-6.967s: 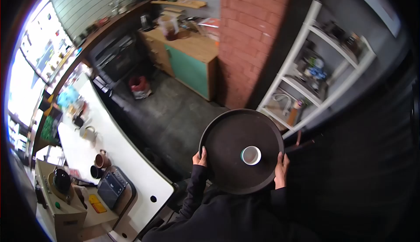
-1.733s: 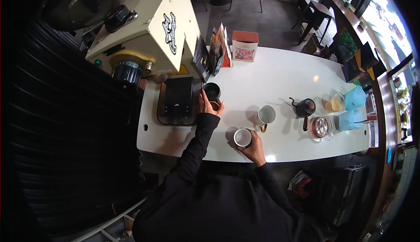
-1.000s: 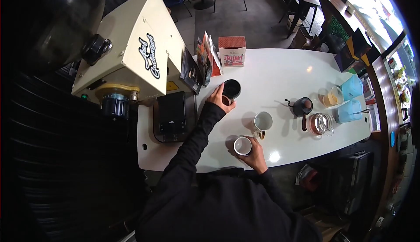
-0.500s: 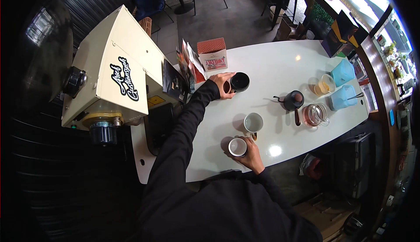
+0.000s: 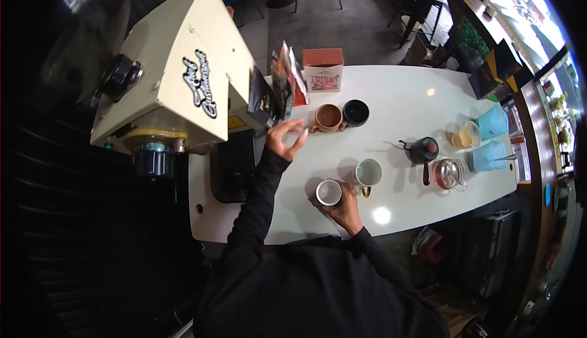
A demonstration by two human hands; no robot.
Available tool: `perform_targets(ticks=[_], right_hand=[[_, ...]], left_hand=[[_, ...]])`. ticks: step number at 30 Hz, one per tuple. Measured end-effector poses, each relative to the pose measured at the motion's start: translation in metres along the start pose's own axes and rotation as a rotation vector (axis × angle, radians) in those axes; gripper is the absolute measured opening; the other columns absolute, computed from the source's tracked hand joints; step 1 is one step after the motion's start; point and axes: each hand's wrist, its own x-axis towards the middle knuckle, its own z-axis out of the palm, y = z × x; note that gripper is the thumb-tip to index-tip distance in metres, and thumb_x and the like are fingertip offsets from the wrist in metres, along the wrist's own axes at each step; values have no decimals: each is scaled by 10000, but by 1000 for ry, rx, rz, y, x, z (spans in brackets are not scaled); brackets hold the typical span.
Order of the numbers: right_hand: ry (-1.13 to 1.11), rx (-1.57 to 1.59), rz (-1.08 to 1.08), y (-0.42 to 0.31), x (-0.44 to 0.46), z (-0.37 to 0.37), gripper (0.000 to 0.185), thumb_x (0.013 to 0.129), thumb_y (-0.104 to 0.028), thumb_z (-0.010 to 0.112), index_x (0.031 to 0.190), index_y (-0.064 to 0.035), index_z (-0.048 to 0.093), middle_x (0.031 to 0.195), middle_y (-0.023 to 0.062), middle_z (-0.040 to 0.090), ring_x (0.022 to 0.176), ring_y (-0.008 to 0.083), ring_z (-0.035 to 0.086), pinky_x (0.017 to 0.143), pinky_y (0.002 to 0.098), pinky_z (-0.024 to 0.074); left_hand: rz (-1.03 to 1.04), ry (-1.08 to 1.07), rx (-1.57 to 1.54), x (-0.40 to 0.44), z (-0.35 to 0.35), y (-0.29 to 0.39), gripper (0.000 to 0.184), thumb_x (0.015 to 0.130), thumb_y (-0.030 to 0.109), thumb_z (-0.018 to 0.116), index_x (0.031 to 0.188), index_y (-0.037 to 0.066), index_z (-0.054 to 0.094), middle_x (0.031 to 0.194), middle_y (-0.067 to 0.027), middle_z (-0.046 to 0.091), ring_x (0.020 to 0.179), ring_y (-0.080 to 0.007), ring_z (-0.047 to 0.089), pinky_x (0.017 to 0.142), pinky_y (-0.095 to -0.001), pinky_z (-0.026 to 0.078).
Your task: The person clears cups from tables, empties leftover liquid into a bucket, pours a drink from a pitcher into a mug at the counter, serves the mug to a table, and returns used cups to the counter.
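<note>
My left hand point(image 5: 285, 138) is empty above the white table point(image 5: 403, 99), thumb and fingers apart. Just beyond its fingertips stands a brown cup point(image 5: 328, 118), side by side with a black cup point(image 5: 356, 113). Lower down, my right hand point(image 5: 347, 211) is wrapped round a small white cup point(image 5: 329, 192). A larger pale mug point(image 5: 369, 171) with a gold-coloured handle stands close to the right of that cup. The black scale point(image 5: 233, 167) lies to the left, partly hidden by the left sleeve and the cream machine.
The cream grinder point(image 5: 177, 69) looms at the left. Coffee bags point(image 5: 287, 81) and a red and white box point(image 5: 323, 70) stand at the back. Rightward are a black kettle point(image 5: 424, 149), a glass server point(image 5: 449, 174) and blue containers point(image 5: 488, 156).
My left hand has let go of the brown cup and drawn back toward the left. The brown and black cups were moved away from the scale. My right hand still holds the white cup.
</note>
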Motion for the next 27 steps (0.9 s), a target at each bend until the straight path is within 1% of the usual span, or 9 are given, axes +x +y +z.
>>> perform_targets(ticks=[6,12,13,16,17,20,22,24,27], right_hand=[[-65,52,-1,-19,41,36,605,648,-282,851,1109,-3,576,1044,199,603,923,379,622,773,435,512],[-54,75,-89,-12,85,80,627,606,-274,863,1085,19,583,1004,215,610,874,385,630,744,436,515],[-37,82,-82,-9,91,88,626,591,-246,864,1082,19,581,1001,218,609,886,388,625,754,440,512],[3,74,-92,-1,111,110,624,576,-226,866,1072,27,584,979,215,614,909,397,617,772,450,507],[-27,41,-75,2,114,113,692,582,-188,852,1153,42,536,1044,235,581,925,410,609,790,456,503],[-6,10,-172,10,109,111,786,603,-170,839,1250,54,453,1133,259,521,925,414,607,793,450,505],[-35,-13,-142,-9,91,84,819,648,-153,814,1309,57,380,1189,276,464,897,396,614,774,428,511],[-124,158,56,-26,70,51,730,701,-140,780,1300,47,407,1163,254,491,836,342,634,746,396,513],[-221,90,76,-38,34,-6,472,759,-116,731,1170,32,551,1030,176,602,722,270,650,687,374,514]], left_hand=[[-318,8,-76,-90,-44,13,328,780,132,728,1064,-13,650,944,-129,693,831,-198,688,760,-291,538],[-333,36,-7,-112,-52,13,432,782,199,755,1137,-5,618,1008,-149,675,939,-237,667,832,-326,521],[-341,18,12,-110,-51,13,491,777,217,761,1182,-2,591,1056,-156,655,962,-276,654,848,-349,512],[-310,-1,132,-102,-42,13,511,791,195,747,1234,13,568,1160,-161,617,1063,-282,621,899,-352,492],[-312,-13,150,-101,-38,9,595,777,211,759,1291,34,516,1201,-171,582,1098,-322,587,921,-376,470],[-246,9,192,-99,-26,-7,684,757,228,770,1327,23,453,1207,-202,551,1116,-365,540,938,-416,443],[-232,16,203,-94,-19,-6,715,746,226,778,1342,30,436,1215,-203,544,1123,-371,530,944,-420,438],[-218,26,212,-89,-13,-10,747,734,223,786,1357,38,419,1223,-203,537,1129,-377,520,949,-424,433],[-239,52,201,-87,-8,-17,729,723,220,796,1339,47,447,1196,-200,557,1101,-381,541,922,-431,448]])
